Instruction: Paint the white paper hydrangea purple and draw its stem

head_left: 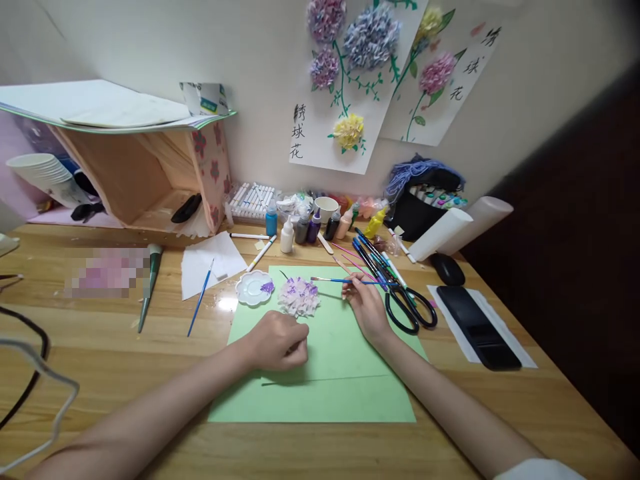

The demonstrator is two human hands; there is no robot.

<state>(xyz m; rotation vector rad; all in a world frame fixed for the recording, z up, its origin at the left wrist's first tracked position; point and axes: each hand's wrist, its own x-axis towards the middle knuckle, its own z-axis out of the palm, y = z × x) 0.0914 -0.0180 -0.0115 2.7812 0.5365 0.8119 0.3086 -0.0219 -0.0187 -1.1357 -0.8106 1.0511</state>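
Observation:
My right hand [367,310] pinches a thin paintbrush [333,281] with a blue handle. The brush's tip points left, at the upper right edge of a pale pink and purple paper flower [299,298]. A thin greyish strip runs from the flower towards my right fingers; whether they touch it I cannot tell. Closed in a loose fist, my left hand [280,340] rests just below the flower, with nothing seen sticking out of it. Left of the flower, a white flower-shaped palette [254,289] holds a patch of purple paint. Green paper [330,400] lies under all of these.
Black-handled scissors [411,310] lie beside my right hand, among pens. Several paint bottles [314,227] line the back. At right are a phone [477,327] and a mouse [447,269]. Another blue brush [201,297] and white paper [210,263] lie left.

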